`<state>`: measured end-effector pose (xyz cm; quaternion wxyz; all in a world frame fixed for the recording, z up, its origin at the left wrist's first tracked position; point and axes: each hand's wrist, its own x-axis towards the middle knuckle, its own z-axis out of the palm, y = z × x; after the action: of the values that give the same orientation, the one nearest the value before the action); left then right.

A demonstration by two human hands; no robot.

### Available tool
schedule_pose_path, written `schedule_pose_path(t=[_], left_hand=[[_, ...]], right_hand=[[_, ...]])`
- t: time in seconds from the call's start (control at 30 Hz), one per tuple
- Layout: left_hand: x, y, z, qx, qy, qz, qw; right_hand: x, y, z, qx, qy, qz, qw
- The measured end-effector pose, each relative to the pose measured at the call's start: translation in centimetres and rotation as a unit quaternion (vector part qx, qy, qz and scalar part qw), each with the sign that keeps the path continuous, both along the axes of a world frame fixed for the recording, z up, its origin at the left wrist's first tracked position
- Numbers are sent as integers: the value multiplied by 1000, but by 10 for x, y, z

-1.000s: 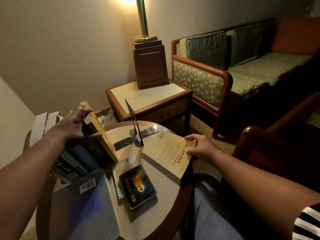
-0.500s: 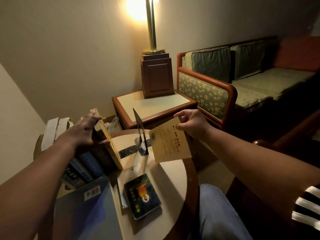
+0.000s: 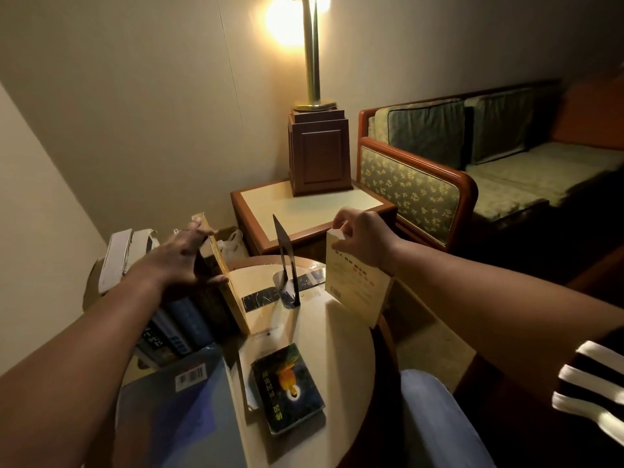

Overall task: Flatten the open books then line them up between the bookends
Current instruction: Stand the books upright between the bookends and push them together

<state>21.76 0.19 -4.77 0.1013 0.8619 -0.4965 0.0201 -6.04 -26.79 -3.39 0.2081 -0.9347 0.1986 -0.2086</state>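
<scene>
Round bench (image 3: 341, 352) carries the lot. Big blue book (image 3: 175, 413) lies flat at its near left edge. Row of books (image 3: 189, 322) leans at left, yellow book (image 3: 231, 285) outermost. Tan book (image 3: 354, 292) hangs upright over the bench's right edge. Small dark book (image 3: 287, 390) lies flat mid-bench. Black bookend (image 3: 286, 261) stands between the row and the tan book. Left hand (image 3: 179, 258), fingers spread and fairly straight, presses the yellow book's top. Right hand (image 3: 361, 241) pinches the tan book's top corner.
</scene>
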Motion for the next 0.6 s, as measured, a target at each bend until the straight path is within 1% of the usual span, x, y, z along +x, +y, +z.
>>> schedule_pose_path(t=[0.1, 0.17, 0.27, 0.33, 0.4, 0.47, 0.6], left_hand=[[-1, 0, 0, 1, 1, 4, 1000], [-2, 0, 0, 3, 1, 4, 1000], [-2, 0, 0, 6, -1, 6, 1000], [-2, 0, 0, 10, -3, 8, 1000], [-2, -1, 0, 9, -5, 8, 1000], [-2, -2, 0, 10, -2, 8, 1000], [0, -2, -1, 10, 2, 7, 1000]], right_hand=[[3, 1, -2, -60, 17, 19, 998], [4, -2, -2, -58, 55, 9, 997], [2, -6, 0, 5, 153, -12, 988], [-5, -7, 3, 63, 191, -18, 979], [-14, -8, 8, 121, 208, -18, 970], [-23, -10, 11, 160, 212, -15, 964], [-39, -9, -1, 199, 194, -16, 961]])
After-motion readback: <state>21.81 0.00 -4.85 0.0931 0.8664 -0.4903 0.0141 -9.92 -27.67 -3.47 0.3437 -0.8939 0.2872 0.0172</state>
